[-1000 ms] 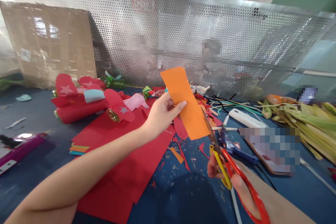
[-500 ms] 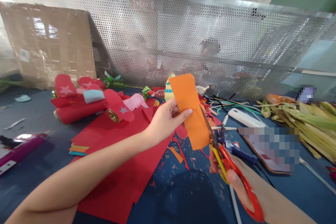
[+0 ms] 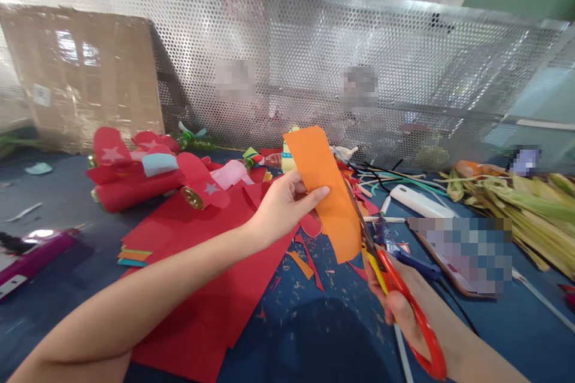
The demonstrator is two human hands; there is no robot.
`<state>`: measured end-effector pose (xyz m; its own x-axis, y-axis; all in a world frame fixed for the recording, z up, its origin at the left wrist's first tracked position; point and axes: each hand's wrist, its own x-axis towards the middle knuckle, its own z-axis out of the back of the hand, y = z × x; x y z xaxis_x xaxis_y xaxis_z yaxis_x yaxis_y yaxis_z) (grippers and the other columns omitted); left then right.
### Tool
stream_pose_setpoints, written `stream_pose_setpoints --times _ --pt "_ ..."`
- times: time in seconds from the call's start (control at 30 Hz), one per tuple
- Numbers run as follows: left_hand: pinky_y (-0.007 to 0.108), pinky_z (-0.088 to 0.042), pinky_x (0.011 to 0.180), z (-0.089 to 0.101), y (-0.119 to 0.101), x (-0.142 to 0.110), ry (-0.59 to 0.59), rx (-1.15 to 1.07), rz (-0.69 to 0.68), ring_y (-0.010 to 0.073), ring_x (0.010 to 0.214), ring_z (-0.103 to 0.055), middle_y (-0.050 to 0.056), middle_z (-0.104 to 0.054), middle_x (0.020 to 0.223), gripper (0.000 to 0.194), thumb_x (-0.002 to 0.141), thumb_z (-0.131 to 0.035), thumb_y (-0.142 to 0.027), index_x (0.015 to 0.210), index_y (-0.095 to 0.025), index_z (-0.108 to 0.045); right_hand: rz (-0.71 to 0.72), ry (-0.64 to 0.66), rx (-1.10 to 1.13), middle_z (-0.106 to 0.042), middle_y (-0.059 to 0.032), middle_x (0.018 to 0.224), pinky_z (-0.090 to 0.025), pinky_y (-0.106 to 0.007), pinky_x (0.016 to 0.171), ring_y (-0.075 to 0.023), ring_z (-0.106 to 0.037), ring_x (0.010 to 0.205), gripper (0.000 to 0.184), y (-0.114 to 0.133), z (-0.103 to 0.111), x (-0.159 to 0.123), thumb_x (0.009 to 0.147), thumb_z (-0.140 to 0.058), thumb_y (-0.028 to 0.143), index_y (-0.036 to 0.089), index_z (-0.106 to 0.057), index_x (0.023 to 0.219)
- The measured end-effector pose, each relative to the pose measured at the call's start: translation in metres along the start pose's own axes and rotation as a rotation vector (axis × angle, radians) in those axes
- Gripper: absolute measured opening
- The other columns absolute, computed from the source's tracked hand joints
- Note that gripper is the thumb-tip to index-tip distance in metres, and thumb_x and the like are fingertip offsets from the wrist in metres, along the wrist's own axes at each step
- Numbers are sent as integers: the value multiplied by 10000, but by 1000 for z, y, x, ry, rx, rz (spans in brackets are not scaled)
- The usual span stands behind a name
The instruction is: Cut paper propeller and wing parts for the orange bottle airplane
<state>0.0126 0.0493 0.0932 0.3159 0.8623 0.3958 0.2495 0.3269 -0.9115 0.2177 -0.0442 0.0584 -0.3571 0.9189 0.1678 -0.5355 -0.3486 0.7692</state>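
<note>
My left hand [image 3: 282, 204] pinches an orange paper strip [image 3: 324, 191] and holds it upright above the blue table [image 3: 314, 335]. Its top and lower corners look rounded. My right hand [image 3: 406, 305] grips red and yellow scissors [image 3: 395, 293], fingers through the handles. The blades run up along the strip's right edge and touch it near the lower right. Red paper sheets [image 3: 211, 287] lie under my left forearm.
A red paper-covered plane model [image 3: 148, 176] stands at the back left. Corn husks [image 3: 525, 209] are piled at the right, beside a white handle [image 3: 420, 202] and a blue tool [image 3: 395, 248]. Paper scraps litter the table. A perforated metal panel [image 3: 314, 72] and cardboard [image 3: 85, 78] close the back.
The orange strip dropped and shifted right, then turned slightly. The scissors moved up along its right edge and closer to my left hand.
</note>
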Motion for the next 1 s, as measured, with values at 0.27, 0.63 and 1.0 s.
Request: stream_pose_setpoints --times 0.27,0.63,1.0 --pt "302 -591 781 -1 -4 1 -25 -26 84 221 943 -714 88 -744 1051 208 789 -677 -231 977 -169 -614 -23 -12 -11 -255 82 558 -173 -274 478 -121 -227 493 660 -2 1 1 719 -229 893 243 -344 716" --pt "309 -576 826 0 2 0 31 -45 121 216 950 -710 96 -746 1034 283 772 -713 -226 1017 -130 -607 -1 58 49 -586 -36 703 -452 -305 552 -178 -538 564 694 -6 4 0 737 -227 883 225 -436 804" --pt "295 -575 822 -8 2 -6 130 -17 152 204 954 -707 95 -736 1059 284 778 -695 -208 1035 -121 -608 84 -93 21 -673 -90 860 -544 -348 690 -247 -655 757 663 -5 0 0 840 -287 776 212 -543 1075"
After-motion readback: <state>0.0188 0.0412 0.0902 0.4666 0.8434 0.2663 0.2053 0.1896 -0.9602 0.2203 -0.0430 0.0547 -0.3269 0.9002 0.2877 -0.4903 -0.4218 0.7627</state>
